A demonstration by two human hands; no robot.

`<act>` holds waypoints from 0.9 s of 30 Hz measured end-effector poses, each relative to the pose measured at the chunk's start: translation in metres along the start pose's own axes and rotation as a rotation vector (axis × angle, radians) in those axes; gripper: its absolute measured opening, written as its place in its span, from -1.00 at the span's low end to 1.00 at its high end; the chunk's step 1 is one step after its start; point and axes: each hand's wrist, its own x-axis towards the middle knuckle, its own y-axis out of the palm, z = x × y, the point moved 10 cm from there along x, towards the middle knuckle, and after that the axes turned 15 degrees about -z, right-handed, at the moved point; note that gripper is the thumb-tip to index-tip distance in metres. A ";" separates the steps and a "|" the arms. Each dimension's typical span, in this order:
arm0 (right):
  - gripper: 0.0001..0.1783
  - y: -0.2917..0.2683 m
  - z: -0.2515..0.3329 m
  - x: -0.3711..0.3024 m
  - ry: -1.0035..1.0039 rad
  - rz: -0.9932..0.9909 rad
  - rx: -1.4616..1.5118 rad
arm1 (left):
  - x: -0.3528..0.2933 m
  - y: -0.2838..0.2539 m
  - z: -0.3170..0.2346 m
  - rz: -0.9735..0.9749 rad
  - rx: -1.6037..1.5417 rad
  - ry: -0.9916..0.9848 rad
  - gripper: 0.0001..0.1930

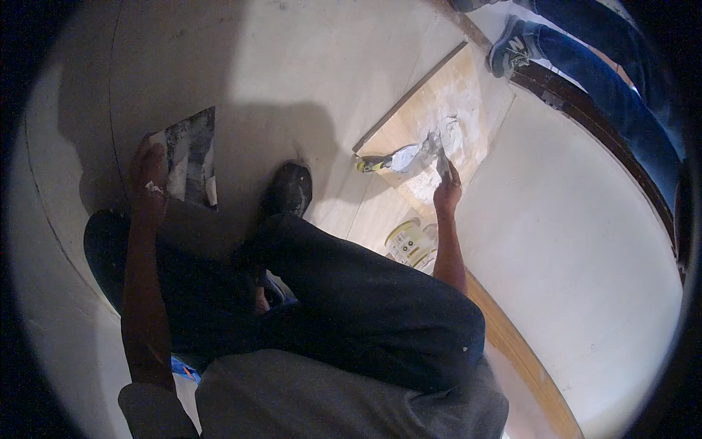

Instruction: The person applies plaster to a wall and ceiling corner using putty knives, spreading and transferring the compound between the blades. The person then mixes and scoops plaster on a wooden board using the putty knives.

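My left hand [148, 175] is closed round the edge of a wide, flat filling blade [191, 157] smeared with pale filler. A white smudge marks the back of this hand. Over to the right, my right hand [448, 192] grips a small putty knife [441, 164], its tip in the white filler [457, 132] spread on a wooden board [398, 121]. Lying at the board's left edge is a second putty knife [376, 163] with a yellow and black handle and a white-coated blade. My right fingers partly hide the handle of the knife they hold.
A pale tub [411, 243] with a yellowish rim stands just below the board, partly behind my right forearm. My dark shoe [290, 186] rests on the pale floor between both hands. At the upper right are another person's jeans [596, 69] and sneaker [510, 47], near a dark edge strip.
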 end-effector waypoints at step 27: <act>-0.61 0.011 0.012 -0.003 -0.283 -0.058 -0.227 | 0.007 0.010 0.007 0.069 -0.044 -0.180 -0.60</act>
